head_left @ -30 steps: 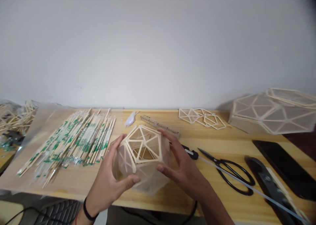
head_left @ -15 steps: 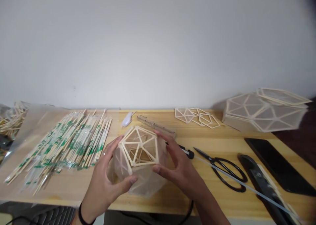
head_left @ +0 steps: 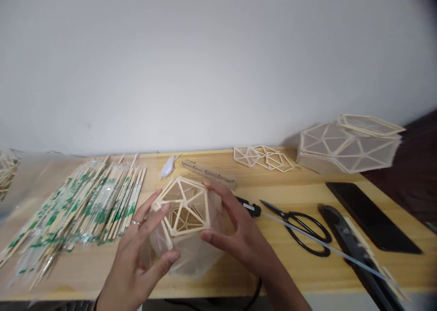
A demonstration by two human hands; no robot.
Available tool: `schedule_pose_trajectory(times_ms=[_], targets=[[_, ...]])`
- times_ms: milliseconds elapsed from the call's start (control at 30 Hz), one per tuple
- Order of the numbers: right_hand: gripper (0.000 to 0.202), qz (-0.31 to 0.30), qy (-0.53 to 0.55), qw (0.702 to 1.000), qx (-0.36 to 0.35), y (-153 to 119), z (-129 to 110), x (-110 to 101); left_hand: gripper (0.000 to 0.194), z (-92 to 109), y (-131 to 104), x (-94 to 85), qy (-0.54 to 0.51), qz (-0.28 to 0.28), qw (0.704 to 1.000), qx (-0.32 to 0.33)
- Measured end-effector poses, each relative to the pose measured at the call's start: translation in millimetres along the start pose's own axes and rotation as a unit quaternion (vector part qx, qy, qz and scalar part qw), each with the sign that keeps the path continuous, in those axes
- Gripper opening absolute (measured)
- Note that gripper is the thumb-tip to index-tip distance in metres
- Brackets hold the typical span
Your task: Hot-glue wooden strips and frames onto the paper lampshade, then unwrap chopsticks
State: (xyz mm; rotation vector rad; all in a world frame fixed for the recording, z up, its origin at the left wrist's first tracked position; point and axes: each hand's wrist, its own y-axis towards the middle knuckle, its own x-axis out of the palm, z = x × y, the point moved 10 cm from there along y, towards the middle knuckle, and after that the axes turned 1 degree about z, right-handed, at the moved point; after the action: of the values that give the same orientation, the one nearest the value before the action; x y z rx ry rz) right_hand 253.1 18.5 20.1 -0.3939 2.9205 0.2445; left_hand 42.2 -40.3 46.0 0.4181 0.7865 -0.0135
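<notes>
A many-sided frame of thin wooden sticks, covered on its sides with translucent sheet, sits in front of me at the table's edge. Its top pentagon of sticks has spokes meeting in the middle, and its triangles look uncovered, showing the inside. My left hand holds the left side, with a finger on the pentagon's left corner and the thumb low in front. Around the right side curls my right hand, its fingers at the back corner and its thumb at the front corner.
Wrapped chopsticks lie left. Behind are a clear ruler and loose stick frames. Rightward lie a black tool with a long translucent rod, scissors, a black knife-like tool, a dark slab and a larger covered frame.
My left index finger has moved from the side onto the pentagon's left corner. The right hand keeps its grip. The whole view has shifted slightly, with most things now further left.
</notes>
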Motion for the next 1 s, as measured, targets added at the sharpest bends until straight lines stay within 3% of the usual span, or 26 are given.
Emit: schedule_pose_trajectory(times_ms=[200,667,1000], targets=[[0.078,0.001,-0.009,1.000,-0.010,1.2,-1.2,-0.2,0.055,2.7,1.0,-1.2,0.041,-0.036,0.999,0.005],[0.087,0.014,-0.014,1.000,0.013,-4.2,2.9,-1.5,0.054,10.1,8.0,-5.2,0.039,-0.029,0.999,0.002],[0.078,0.002,-0.052,0.999,-0.010,-0.5,-7.5,-3.5,0.055,10.5,7.1,-4.3,0.057,-0.043,0.997,0.006]])
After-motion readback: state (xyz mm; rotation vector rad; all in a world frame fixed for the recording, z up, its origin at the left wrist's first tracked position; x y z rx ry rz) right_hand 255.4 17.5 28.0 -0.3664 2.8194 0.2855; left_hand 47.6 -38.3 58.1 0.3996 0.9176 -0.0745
